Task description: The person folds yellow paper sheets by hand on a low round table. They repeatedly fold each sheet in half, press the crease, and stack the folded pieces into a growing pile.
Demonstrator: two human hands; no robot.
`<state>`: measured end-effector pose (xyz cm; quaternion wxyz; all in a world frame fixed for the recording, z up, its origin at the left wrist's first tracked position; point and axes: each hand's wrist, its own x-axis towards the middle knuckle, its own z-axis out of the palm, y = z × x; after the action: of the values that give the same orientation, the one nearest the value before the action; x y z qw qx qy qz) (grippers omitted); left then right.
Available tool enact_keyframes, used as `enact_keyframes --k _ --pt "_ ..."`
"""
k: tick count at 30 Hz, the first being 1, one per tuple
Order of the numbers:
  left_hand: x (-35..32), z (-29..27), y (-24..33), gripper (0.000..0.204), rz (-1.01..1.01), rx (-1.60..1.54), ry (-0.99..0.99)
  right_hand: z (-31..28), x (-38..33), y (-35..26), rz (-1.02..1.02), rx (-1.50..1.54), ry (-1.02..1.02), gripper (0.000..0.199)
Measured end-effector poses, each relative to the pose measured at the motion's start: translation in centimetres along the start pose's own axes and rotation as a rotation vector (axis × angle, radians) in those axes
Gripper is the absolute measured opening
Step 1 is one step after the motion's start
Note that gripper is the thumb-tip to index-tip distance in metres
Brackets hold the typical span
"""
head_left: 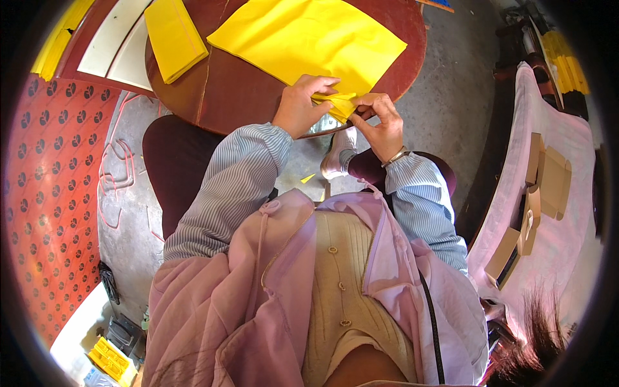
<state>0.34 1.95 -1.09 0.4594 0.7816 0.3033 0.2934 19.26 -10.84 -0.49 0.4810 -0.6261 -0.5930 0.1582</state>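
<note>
A wide yellow sheet [303, 42], cloth or paper, lies over the dark red round table [238, 97]. Its near end is bunched into small folds at the table's front edge. My left hand [300, 106] pinches these folds from the left, thumb and fingers closed about them. From the right, my right hand [382, 128] grips the folded tip between thumb and forefinger; its other fingers are curled. To the left on the table rests a folded yellow stack [174, 40], apart from both hands.
A small yellow scrap [308, 178] lies on the grey floor below my hands. Left are a red patterned sheet [58, 193] and a pinkish cable [119, 174]. Opened cardboard boxes [530, 219] lie on a pale pink cloth [496, 226] at right, with more yellow material [567, 61] beyond.
</note>
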Motion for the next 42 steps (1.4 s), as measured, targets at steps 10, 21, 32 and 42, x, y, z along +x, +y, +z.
enact_keyframes --k 10,21,32,42 --pt "0.0 0.2 0.3 0.044 -0.018 -0.008 0.023 0.0 0.0 -0.2 -0.019 -0.039 0.0 0.041" --pt "0.1 0.4 0.0 0.035 0.014 0.031 0.051 -0.1 0.0 -0.4 -0.042 0.032 0.005 0.023" --pt "0.0 0.1 -0.1 0.033 0.008 0.017 0.038 -0.2 0.6 -0.4 0.059 0.071 -0.036 0.015" --pt "-0.1 -0.9 0.2 0.044 0.022 0.034 -0.055 0.4 0.7 -0.1 0.167 0.168 -0.018 0.015"
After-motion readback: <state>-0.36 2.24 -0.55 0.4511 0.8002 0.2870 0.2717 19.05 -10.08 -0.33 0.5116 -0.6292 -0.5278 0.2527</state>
